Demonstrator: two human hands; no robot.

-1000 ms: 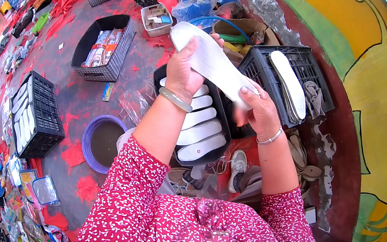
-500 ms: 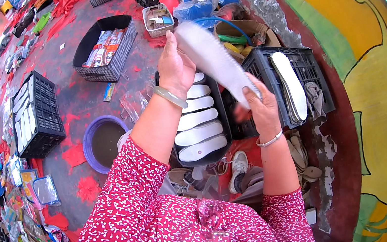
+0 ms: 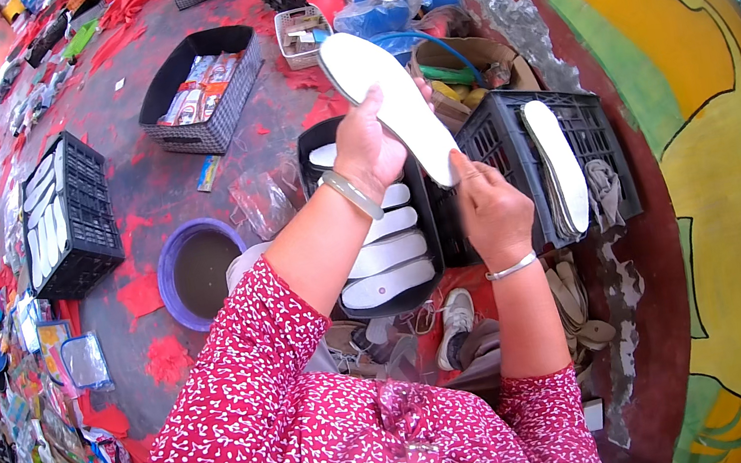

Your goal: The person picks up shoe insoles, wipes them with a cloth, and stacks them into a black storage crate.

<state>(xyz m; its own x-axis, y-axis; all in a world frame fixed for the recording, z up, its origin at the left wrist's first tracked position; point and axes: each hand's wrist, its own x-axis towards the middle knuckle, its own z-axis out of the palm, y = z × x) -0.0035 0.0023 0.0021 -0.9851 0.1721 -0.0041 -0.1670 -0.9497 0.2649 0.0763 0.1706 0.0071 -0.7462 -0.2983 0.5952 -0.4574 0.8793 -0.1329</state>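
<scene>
A white shoe insole (image 3: 389, 99) is held up in front of me, slanting from upper left to lower right. My left hand (image 3: 369, 147) grips its left edge near the middle, thumb on the white face. At the lower, narrow end, the fingers of my right hand (image 3: 494, 213) are closed on the tip. Below them stands a dark bin (image 3: 437, 255) with a row of white insoles (image 3: 388, 253) laid across it. A stack of insoles (image 3: 557, 160) rests on the black crate (image 3: 501, 140) to the right.
A purple basin (image 3: 171, 295) of murky water sits left of the bin. Farther left is a black crate (image 3: 95, 244) of insoles. A checkered box (image 3: 225, 124) of packets and a small white basket (image 3: 306, 59) lie beyond. A painted wall (image 3: 734, 225) rises at right.
The insole has turned from its greyish, blurred side to its smooth white face. My left hand has shifted right and down along its edge; my right hand still holds the lower end.
</scene>
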